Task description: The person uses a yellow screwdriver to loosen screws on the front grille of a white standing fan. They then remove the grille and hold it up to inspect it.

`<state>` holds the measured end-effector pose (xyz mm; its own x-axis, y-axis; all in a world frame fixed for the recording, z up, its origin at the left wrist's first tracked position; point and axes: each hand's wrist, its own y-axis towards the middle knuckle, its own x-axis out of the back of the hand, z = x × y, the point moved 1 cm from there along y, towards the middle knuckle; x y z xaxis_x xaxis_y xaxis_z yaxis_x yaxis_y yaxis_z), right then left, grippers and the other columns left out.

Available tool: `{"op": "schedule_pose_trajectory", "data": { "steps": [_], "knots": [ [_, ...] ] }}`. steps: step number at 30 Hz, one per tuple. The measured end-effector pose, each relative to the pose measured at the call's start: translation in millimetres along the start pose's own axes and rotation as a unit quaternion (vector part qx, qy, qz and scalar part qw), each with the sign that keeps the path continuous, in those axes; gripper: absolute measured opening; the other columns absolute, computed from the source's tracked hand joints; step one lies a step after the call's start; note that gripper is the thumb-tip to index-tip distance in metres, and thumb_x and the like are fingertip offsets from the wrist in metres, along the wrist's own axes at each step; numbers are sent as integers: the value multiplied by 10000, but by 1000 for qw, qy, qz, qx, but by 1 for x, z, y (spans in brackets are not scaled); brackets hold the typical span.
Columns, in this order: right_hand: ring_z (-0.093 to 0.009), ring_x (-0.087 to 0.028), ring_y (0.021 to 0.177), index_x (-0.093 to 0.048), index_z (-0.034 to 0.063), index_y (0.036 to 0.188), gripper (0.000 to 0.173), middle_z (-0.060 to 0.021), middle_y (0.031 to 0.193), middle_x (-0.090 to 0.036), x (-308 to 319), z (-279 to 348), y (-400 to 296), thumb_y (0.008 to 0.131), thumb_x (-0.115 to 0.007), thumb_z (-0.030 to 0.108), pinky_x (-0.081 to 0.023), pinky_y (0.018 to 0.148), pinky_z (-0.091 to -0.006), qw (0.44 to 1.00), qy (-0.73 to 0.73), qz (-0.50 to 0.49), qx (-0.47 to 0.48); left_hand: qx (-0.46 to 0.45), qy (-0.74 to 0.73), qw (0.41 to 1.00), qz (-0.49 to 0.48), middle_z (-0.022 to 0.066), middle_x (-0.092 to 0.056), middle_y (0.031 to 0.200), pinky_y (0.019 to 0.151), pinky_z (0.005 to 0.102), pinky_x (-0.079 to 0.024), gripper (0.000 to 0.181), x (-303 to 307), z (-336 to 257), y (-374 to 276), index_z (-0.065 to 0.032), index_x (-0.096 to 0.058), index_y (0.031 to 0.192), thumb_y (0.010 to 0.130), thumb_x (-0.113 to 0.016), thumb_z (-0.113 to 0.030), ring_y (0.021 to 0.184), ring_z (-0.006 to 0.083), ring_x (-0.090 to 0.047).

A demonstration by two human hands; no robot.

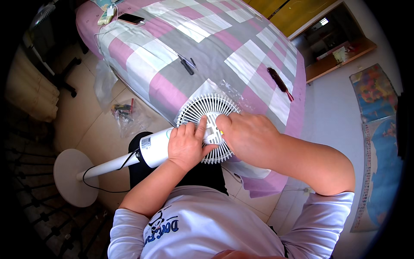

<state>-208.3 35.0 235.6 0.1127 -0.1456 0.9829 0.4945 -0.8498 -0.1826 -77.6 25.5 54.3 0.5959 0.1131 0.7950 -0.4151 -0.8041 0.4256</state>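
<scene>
A white pedestal fan (156, 145) lies tilted across my lap, its round slatted grille (203, 105) against the bed's edge. My left hand (186, 144) grips the fan where the white body meets the grille, thumb and index finger spread over the slotted centre piece (213, 131). My right hand (247, 134) is a fist at the right side of that centre piece. A small yellow part (222, 132) shows at its fingers; the rest of what it holds is hidden.
On the checked bedspread (207, 61) lie screwdrivers (186, 66), a brush (278, 79), a phone (131, 18) and a clear plastic bag (234, 92). A bag of tools (124, 111) sits on the tiled floor. The fan's round base (76, 178) and black cord (97, 187) extend left.
</scene>
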Motion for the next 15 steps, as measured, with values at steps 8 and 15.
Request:
{"op": "schedule_pose_trajectory", "data": {
  "steps": [8,15],
  "knots": [
    [-280,-678,926,-593,18,1042,255,-149,955,-649,4,-9,2,809,-679,75,-556,749,-361,998,49,39,-3,-1,3,1000,2,69,-544,910,755,389,-430,862,0,0,-1,-85,-544,1401,722,-729,-584,853,256,-564],
    [-292,-678,756,-566,30,1034,244,-125,821,-652,5,0,-1,878,-666,189,-527,606,-404,998,8,58,-30,-6,13,1000,1,74,-543,910,742,393,-431,867,-4,1,-2,-77,-537,1406,728,-726,-584,847,260,-564]
  ]
}}
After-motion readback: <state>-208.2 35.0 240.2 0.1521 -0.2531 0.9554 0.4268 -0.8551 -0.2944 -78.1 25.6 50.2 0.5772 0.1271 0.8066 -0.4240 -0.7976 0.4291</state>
